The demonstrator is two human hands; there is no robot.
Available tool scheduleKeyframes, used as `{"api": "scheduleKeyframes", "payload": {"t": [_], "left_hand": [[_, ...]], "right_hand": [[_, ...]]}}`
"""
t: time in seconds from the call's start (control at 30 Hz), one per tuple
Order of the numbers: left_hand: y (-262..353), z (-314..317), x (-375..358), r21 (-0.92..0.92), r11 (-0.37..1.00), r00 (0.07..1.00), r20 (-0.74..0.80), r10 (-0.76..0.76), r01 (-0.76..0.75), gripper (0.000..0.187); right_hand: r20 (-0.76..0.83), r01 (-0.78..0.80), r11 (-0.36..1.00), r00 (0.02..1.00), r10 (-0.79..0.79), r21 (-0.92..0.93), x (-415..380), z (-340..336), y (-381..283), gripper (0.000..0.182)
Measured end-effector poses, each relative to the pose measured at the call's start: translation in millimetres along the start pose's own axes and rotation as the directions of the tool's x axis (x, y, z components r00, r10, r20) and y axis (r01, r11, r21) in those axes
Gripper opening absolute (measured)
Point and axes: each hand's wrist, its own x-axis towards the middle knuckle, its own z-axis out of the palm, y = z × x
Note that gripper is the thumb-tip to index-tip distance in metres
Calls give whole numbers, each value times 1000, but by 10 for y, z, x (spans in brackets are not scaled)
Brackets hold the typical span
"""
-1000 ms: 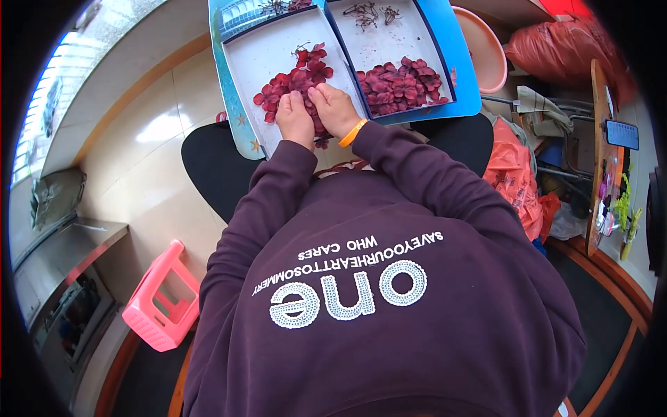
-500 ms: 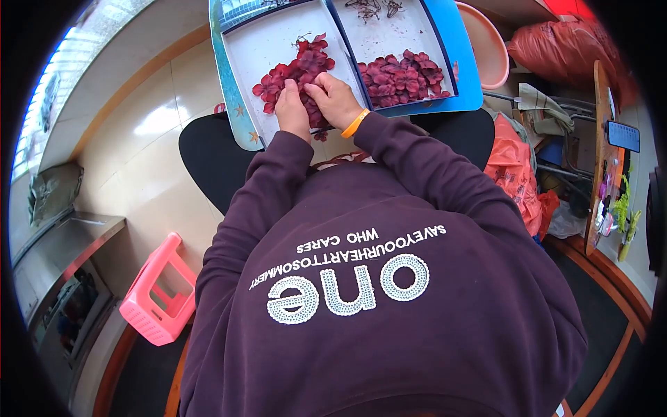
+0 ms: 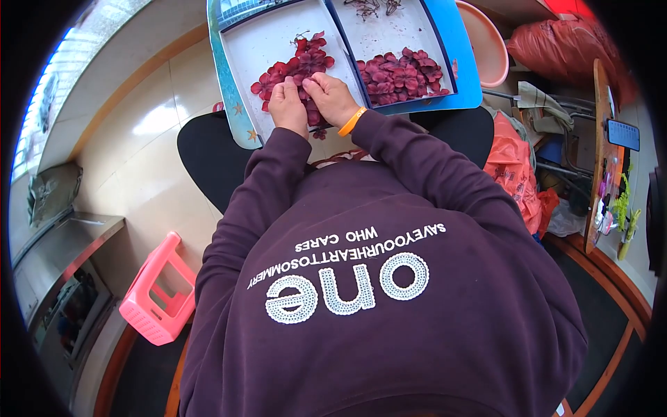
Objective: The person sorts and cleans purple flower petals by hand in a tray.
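Note:
A spray of dark red artificial flowers (image 3: 300, 64) lies across the near part of the left white tray (image 3: 240, 52). Its lower blossoms show between and beneath my hands. My left hand (image 3: 287, 110) is closed, thumb and fingers pinching at the flowers. Beside it my right hand (image 3: 333, 101), with an orange wristband (image 3: 352, 121) below it, is also closed in a pinch on the same flowers. The two sets of fingertips almost touch, and what exactly lies between them is hidden. In the right tray (image 3: 410, 35) a pile of loose dark red blossoms (image 3: 403, 76) fills the near end.
Thin dark stems (image 3: 372, 8) lie at the far end of the right tray. Both trays rest on a blue table (image 3: 467, 76) over my lap. A pink stool (image 3: 149, 295) stands on the floor at left, and red plastic bags (image 3: 514, 167) are at right.
My hands have shifted very slightly and my right fingertips have moved closer to the left ones. The flowers and trays look nearly the same.

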Motion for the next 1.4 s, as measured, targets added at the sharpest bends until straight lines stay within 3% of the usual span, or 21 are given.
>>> {"api": "scheduleKeyframes", "payload": {"t": [0.1, 0.27, 0.43, 0.6, 0.77, 0.9, 0.93, 1.07, 1.1, 1.23, 1.4], "left_hand": [[-17, -24, 24, -92, 996, 1000, 21, -5, 7, 21], [-15, 14, -16, -127, 990, 998, 12, 58, -56, 15], [51, -13, -1, -59, 991, 988, 85, 129, -124, 9], [90, 7, -15, 25, 993, 988, 107, 114, -118, 13], [-20, 69, 21, 159, 959, 970, 113, 217, -233, 19], [-36, 54, 57, 172, 946, 959, 118, 258, -275, 23], [-31, 47, 66, 172, 946, 959, 119, 257, -275, 23], [-13, -15, 81, 179, 954, 966, 143, 215, -239, 17], [-13, -23, 65, 181, 954, 966, 143, 214, -238, 17], [-7, 3, -22, 158, 955, 938, 282, 201, -252, 13], [68, 44, -43, 115, 970, 936, 307, 172, -215, 8]], "right_hand": [[9, -7, 999, 1000, 8, -44, 25, 16, 46, 16], [-97, 152, 988, 984, -149, 30, 20, 20, 35, 15], [16, -18, 983, 1000, 16, 181, 22, -47, -98, 10], [-76, 77, 987, 995, -67, 141, 94, -1, -34, 16], [-87, -93, 995, 992, 90, -27, 127, -13, -22, 16], [-24, -167, 928, 982, 185, 333, 91, -46, -95, 18], [-24, -167, 928, 982, 186, 333, 95, -38, -68, 18], [-226, 151, 982, 967, -122, 117, 86, 52, 34, 28], [-226, 149, 982, 967, -120, 118, 80, 54, 37, 28], [-192, -26, 999, 981, 32, 30, 80, -12, 38, 26], [-163, -183, 977, 966, 199, 107, 83, -85, -101, 27]]}}
